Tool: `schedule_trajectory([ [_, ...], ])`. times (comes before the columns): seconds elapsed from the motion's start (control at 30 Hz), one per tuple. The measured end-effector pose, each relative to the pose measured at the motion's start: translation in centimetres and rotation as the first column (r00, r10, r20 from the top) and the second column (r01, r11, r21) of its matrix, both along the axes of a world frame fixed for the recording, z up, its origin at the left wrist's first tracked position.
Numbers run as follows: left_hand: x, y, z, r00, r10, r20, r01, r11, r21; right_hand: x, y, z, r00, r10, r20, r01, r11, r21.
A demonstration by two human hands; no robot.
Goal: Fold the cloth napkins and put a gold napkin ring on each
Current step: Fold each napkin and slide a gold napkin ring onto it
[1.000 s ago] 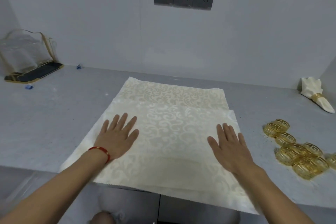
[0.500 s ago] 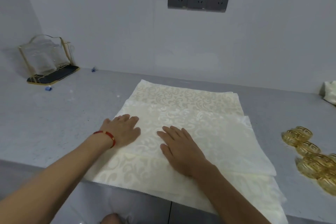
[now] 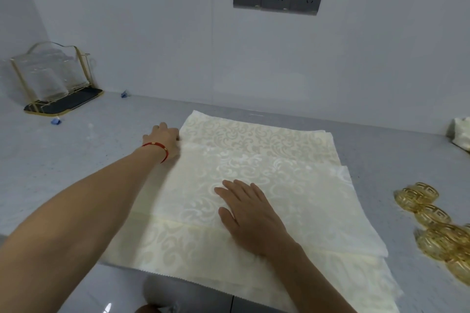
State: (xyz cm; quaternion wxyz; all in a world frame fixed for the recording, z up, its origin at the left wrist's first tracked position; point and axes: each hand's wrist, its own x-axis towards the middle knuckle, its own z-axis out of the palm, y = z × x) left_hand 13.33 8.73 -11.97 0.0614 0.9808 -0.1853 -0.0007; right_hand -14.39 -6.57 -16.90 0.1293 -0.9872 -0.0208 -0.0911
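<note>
Right of the napkins, gold rings cluster; glass rack far left.

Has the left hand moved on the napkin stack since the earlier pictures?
Yes. The left hand has gone from the stack's near-left part to the far-left corner of the top napkin, where it now appears to grip the edge.

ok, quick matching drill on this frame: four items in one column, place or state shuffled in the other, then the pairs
Items:
1. left hand
2. right hand
3. gold napkin rings
4. glass rack

Places/states:
A. heaped on the counter right of the napkins
B. flat on the top napkin
C. far left by the wall
D. at the napkin stack's far left corner

Pairs: 1-D, 2-B, 3-A, 4-C
</note>
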Motion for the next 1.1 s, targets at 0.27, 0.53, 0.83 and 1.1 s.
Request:
schedule_trajectory([
  [0.27,-7.3,2.2,1.7,0.979,-0.128,0.160,0.189,0.866,-0.464,0.6,-0.9,2.1,0.997,-0.068,-0.042,0.079,0.863,0.499],
  [0.53,-21.2,1.3,-0.9,0.901,-0.321,0.294,0.435,0.654,-0.619,1.9,2.2,6.9,0.893,-0.254,-0.371,0.439,0.310,0.843],
  [0.83,-22.4,5.9,-4.9,0.963,-0.145,0.229,0.200,0.949,-0.244,0.1,1.7,4.4,0.879,-0.345,-0.329,0.467,0.483,0.740],
  [1.1,-22.6,5.9,-5.8,0.975,-0.084,0.206,0.115,0.983,-0.141,-1.0,1.1,4.1,0.880,-0.398,-0.260,0.466,0.617,0.634],
])
